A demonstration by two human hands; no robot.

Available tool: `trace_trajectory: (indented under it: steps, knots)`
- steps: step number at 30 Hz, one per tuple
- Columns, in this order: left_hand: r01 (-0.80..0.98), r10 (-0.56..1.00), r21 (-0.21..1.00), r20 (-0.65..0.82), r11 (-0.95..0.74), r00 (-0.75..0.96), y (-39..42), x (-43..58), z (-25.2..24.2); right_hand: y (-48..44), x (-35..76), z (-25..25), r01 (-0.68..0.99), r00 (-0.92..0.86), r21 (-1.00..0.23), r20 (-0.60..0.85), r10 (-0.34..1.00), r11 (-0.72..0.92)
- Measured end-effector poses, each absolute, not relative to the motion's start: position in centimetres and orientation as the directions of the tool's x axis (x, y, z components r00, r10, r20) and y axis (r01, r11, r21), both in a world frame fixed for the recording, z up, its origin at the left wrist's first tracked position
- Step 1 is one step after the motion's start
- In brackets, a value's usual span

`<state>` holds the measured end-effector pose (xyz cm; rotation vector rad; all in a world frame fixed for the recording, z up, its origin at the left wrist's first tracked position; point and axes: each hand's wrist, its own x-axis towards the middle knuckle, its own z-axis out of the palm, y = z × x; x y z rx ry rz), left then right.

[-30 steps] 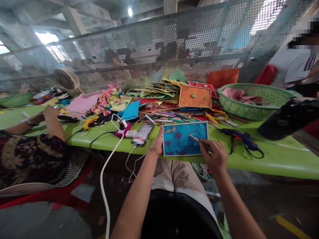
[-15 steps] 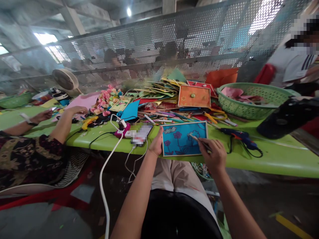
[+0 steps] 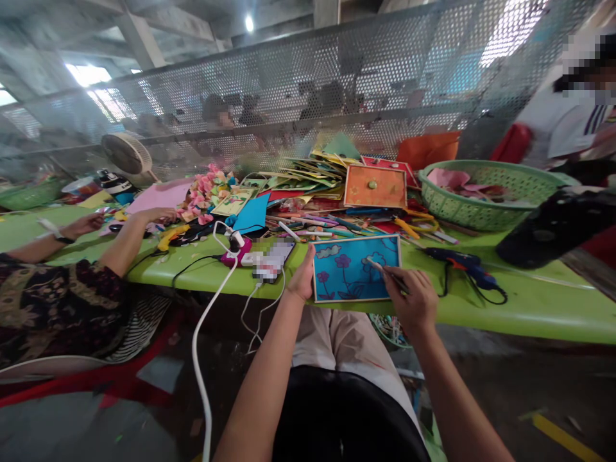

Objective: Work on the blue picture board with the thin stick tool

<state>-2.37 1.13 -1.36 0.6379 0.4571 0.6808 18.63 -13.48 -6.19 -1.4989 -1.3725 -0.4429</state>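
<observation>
My left hand (image 3: 303,276) grips the left edge of a blue picture board (image 3: 359,282) with a pale frame, tilted up at the table's front edge. Purple flowers and a white cloud are drawn on it. My right hand (image 3: 414,295) is closed around a slim pen-like stick (image 3: 393,276); whether it is a marker or a brush I cannot tell. Its pale tip meets the flower outline on the board's right half. A phone (image 3: 274,260) with a white cable lies left of the board. To the right rests a blue glue gun (image 3: 464,263).
Behind the board lie loose pens (image 3: 332,223), an orange framed picture (image 3: 375,186) and a stack of coloured cards (image 3: 308,173). A green basket (image 3: 481,192) and a dark bottle (image 3: 553,224) stand right. A power strip (image 3: 235,250) sits left. At far left, a co-worker's hands (image 3: 161,216) work.
The pen-like stick's tip has shifted slightly along the flower outline. The board stays in place. The co-worker's nearer hand has moved a little to the right.
</observation>
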Motion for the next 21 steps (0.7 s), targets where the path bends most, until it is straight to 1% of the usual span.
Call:
trace_trajectory:
  steps: [5,9,17,21]
  knots:
    - [-0.429,0.714,0.713,-0.143,0.555,0.686,1.3,-2.4,-1.9,-13.4,18.6,-6.1,0.903,0.275,-0.396,0.834,0.479,0.17]
    - [-0.44,0.716,0.712,-0.127,0.548,0.687,1.5,-2.3,-2.3,-13.4,18.6,-6.2,0.903,0.261,-0.391,0.829,0.494,0.179]
    - [-0.432,0.723,0.731,-0.12,0.528,0.68,1.8,-2.5,-3.0,-13.4,18.6,-6.5,0.904,0.32,-0.408,0.848,0.423,0.133]
    - [-0.437,0.736,0.743,-0.11,0.508,0.668,1.7,-2.5,-2.7,-13.4,18.5,-6.5,0.897,0.342,-0.426,0.835,0.432,0.113]
